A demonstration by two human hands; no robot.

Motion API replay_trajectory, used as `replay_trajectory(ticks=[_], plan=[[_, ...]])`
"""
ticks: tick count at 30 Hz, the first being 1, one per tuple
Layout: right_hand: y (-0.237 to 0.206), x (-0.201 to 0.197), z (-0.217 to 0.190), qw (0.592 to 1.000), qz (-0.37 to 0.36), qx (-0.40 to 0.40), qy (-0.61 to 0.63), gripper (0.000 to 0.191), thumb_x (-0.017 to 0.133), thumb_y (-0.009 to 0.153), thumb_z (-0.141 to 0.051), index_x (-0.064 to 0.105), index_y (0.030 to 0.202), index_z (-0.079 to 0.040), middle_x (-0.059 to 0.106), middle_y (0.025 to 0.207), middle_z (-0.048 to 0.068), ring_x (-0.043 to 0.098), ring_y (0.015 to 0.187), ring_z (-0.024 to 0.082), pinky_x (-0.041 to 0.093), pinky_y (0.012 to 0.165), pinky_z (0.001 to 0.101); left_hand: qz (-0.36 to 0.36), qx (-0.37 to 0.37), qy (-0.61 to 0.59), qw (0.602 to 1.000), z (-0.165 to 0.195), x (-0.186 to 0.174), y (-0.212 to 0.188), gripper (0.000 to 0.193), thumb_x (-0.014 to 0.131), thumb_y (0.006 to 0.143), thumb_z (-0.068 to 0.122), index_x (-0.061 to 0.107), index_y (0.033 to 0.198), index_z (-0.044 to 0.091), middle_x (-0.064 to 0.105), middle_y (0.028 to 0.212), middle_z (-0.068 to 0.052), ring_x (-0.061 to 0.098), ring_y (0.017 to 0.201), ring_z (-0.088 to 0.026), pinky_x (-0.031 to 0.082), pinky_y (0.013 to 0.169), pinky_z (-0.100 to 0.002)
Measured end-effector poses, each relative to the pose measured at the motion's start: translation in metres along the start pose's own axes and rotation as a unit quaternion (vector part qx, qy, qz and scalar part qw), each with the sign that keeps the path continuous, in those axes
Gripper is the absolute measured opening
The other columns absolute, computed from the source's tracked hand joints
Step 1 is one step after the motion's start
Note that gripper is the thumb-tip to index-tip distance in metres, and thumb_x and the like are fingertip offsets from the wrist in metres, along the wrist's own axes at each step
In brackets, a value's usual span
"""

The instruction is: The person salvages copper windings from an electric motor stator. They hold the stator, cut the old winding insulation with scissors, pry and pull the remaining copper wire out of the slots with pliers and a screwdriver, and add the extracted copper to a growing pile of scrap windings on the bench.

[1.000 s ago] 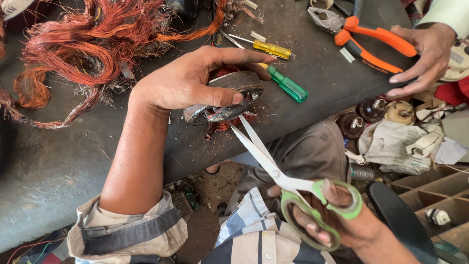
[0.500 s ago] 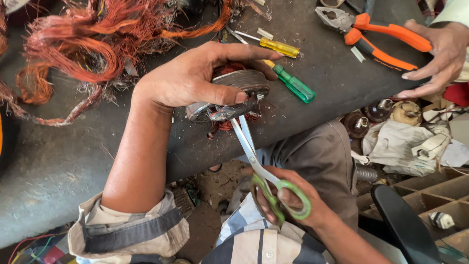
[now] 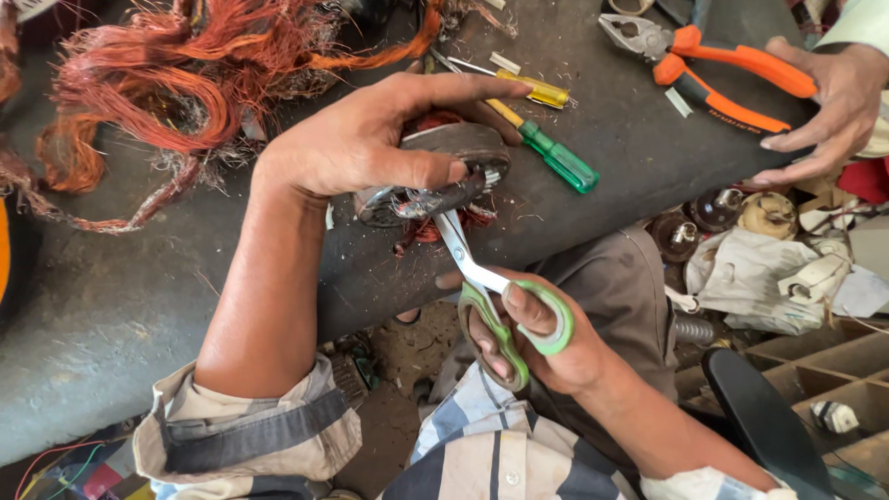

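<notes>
My left hand (image 3: 370, 139) grips a round metal motor stator (image 3: 435, 176) with reddish copper winding, holding it at the edge of the dark workbench (image 3: 120, 296). My right hand (image 3: 537, 343) holds green-handled scissors (image 3: 491, 296), fingers through the loops. The scissor blades point up and reach into the underside of the stator, where red wire strands hang out.
A heap of tangled copper wire (image 3: 157, 93) lies at the bench's far left. A green screwdriver (image 3: 556, 157) and a yellow one (image 3: 537, 90) lie beyond the stator. Another person's hand (image 3: 815, 111) rests on orange-handled pliers (image 3: 713, 65) at the far right. Clutter and crates sit below right.
My right hand has pushed the scissors up and in toward the stator, and the blades have closed together. My left hand keeps its hold.
</notes>
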State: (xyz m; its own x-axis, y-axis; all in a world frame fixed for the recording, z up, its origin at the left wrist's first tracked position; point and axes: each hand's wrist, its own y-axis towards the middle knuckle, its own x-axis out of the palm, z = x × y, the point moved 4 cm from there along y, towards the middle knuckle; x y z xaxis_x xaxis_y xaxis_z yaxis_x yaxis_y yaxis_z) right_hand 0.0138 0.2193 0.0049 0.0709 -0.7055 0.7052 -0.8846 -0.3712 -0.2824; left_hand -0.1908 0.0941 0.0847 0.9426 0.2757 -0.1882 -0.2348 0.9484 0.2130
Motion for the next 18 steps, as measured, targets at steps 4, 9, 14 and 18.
replay_trajectory(ticks=[4,9,14,18], plan=[[-0.002,0.002,0.007,0.999,0.02,-0.02,0.02,0.069,0.064,0.101,-0.043,0.054,0.144,0.01,0.054,0.08,0.004,0.053,0.056,0.01,0.043,0.048,0.0231,-0.008,0.046,0.107,0.993,0.001,-0.004,0.001,0.073,0.072,0.092,0.01,0.046,0.16,0.009,0.071,0.141,-0.012,0.065,0.133,-0.021,0.048,0.121,-0.036],[-0.017,-0.003,0.012,0.968,0.055,-0.081,-0.233,0.065,0.067,0.096,-0.041,0.055,0.14,0.006,0.056,0.081,0.002,0.052,0.051,0.009,0.044,0.044,0.0234,0.024,-0.007,0.017,1.0,-0.004,-0.008,-0.001,0.071,0.066,0.091,0.008,0.048,0.159,0.007,0.07,0.142,-0.012,0.063,0.134,-0.022,0.048,0.119,-0.035],[-0.038,-0.018,0.028,0.91,0.029,-0.104,-0.4,0.078,0.073,0.088,-0.048,0.054,0.145,0.001,0.058,0.081,-0.001,0.061,0.063,0.009,0.056,0.053,0.0244,0.012,0.018,0.003,1.0,-0.004,-0.011,-0.001,0.07,0.066,0.093,0.011,0.047,0.159,0.005,0.069,0.144,-0.012,0.062,0.139,-0.019,0.046,0.124,-0.033],[-0.06,-0.036,0.03,0.914,0.049,-0.109,-0.389,0.081,0.075,0.085,-0.047,0.05,0.149,-0.003,0.068,0.085,-0.002,0.07,0.071,0.011,0.063,0.064,0.0279,0.028,0.004,-0.005,1.0,-0.009,-0.014,-0.005,0.069,0.067,0.094,0.014,0.048,0.159,0.004,0.068,0.144,-0.011,0.06,0.136,-0.018,0.045,0.12,-0.032]])
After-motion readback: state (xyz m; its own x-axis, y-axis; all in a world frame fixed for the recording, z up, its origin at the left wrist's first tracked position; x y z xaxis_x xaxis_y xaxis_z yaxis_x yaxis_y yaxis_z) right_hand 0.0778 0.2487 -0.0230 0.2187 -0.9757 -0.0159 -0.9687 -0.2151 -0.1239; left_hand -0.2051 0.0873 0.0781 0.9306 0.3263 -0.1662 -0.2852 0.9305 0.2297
